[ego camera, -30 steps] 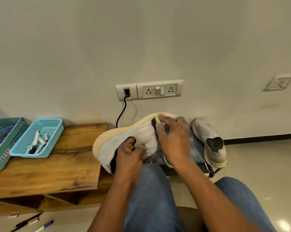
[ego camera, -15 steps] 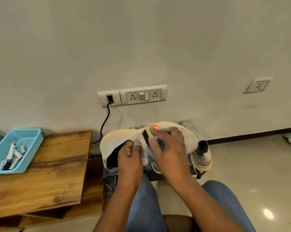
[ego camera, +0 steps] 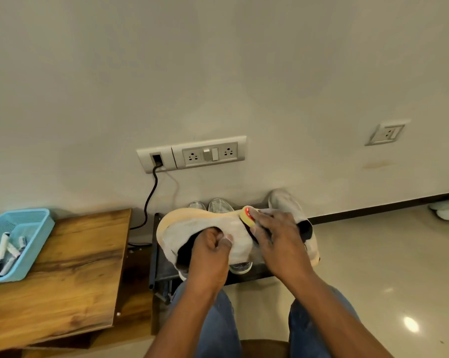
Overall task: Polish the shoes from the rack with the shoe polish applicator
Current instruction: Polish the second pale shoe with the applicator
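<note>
While our left hand [ego camera: 209, 250] gripped the white shoe [ego camera: 205, 228] at its opening, thumb pinched on the fabric, we held it sole-up above the dark shoe rack [ego camera: 158, 257]. Our right hand [ego camera: 277, 236] curled round the shoe polish applicator [ego camera: 248, 215], pressing its yellow end to the shoe near the sole. Another pale shoe [ego camera: 285, 202] sat on the rack just behind, and a blue basket [ego camera: 37, 228] stood on the wooden table [ego camera: 76, 267].
</note>
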